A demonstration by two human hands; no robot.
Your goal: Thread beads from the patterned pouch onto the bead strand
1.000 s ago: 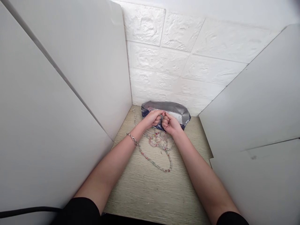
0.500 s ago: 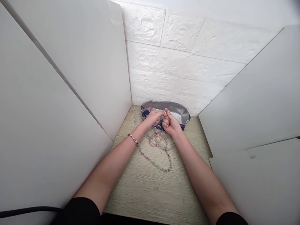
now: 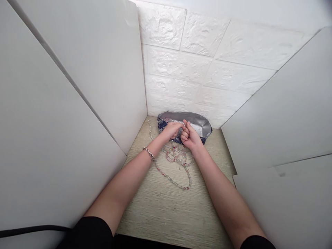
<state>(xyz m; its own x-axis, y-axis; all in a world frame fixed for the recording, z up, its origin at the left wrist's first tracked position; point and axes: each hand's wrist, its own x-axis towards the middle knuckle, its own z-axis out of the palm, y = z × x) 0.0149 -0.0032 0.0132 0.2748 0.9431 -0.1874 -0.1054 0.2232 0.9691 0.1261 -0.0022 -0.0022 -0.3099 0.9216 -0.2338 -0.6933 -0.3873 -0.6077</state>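
Note:
My left hand (image 3: 172, 131) and my right hand (image 3: 191, 136) meet fingertip to fingertip over the front edge of an opened pouch (image 3: 204, 121), silver inside and dark blue outside. Both have curled fingers in a pinch; whatever lies between the tips is too small to make out. Small beads are scattered in the pouch. A long string of coloured beads (image 3: 169, 179) lies in loops on the wood-grain surface, just in front of the pouch and partly under my left wrist. A chain bracelet (image 3: 149, 153) circles that wrist.
White panels (image 3: 109, 76) rise close on the left, and others (image 3: 280, 114) stand on the right. A white brick-patterned wall (image 3: 178, 88) closes off the back, right behind the pouch. A black cable (image 3: 33, 228) runs at lower left.
The whole view has shifted slightly, so everything sits a little further right. My hands keep nearly the same pinched pose over the pouch.

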